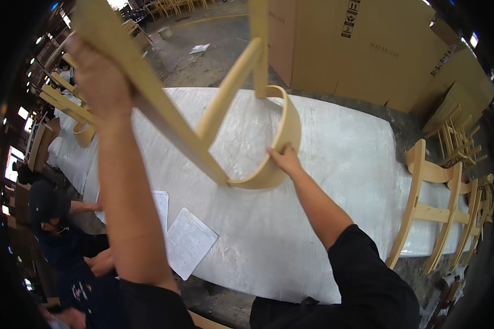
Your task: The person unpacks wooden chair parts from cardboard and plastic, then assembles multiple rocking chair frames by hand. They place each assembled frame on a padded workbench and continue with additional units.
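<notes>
Head view: at the far left, pale wooden pieces (74, 104) are seen by the edge of the surface (346, 164), which is covered in clear wrap, and a co-worker (63, 241) is partly hidden by the left forearm (129, 203). The wooden frame (170, 118) is held by both hands over the surface; whether it is touched by the frame anywhere cannot be told. At upper left, the long rail is gripped near its upper part by the left hand (101, 82), closed around it; the fingertips are blurred and partly hidden. From there, the long axis is slanted down and rightward, toward the curved band (293, 123). Below the rail, printed sheets (192, 241) are laid on the surface. Farther right, the long rail is joined by a cross-rail (228, 93) to a second rail (259, 44), and both rails are met by the band's ends. The band's near right rim is pinched between thumb and fingers by the right hand (287, 159), so the band is nearer to this hand and the rail's upper part to the left. At right, cardboard boxes (368, 60) are stood beyond the surface, and similar wooden frames (417, 203) are lined up beside it.
</notes>
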Available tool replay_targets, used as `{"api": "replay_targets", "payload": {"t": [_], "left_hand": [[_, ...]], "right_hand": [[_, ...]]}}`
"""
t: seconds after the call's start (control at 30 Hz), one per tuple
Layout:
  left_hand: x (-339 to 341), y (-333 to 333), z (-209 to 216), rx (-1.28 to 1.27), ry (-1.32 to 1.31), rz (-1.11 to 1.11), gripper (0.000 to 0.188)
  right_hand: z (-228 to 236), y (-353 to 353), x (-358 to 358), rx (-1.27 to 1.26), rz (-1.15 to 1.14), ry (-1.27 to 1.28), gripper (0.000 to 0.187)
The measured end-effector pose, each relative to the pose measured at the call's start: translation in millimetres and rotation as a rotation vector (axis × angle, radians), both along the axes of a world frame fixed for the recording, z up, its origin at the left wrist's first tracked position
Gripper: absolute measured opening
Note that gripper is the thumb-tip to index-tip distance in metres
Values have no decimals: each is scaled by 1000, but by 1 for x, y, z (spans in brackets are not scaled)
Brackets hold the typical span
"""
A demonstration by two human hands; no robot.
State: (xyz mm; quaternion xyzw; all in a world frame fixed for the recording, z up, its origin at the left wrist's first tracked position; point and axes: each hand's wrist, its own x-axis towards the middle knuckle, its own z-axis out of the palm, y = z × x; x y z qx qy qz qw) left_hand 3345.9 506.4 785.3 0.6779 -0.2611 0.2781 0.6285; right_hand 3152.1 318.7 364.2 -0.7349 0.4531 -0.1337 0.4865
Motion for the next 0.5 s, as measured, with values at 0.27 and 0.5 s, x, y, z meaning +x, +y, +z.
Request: {"api": "replay_targets", "payload": {"t": [0.27,0.5], "left_hand": [[226,135,12,-94,71,-219,44],[316,152,-8,-134,186,-638,32]], "right_hand": [[19,124,217,-89,126,136,116],[18,95,237,137,340,13,108]]}}
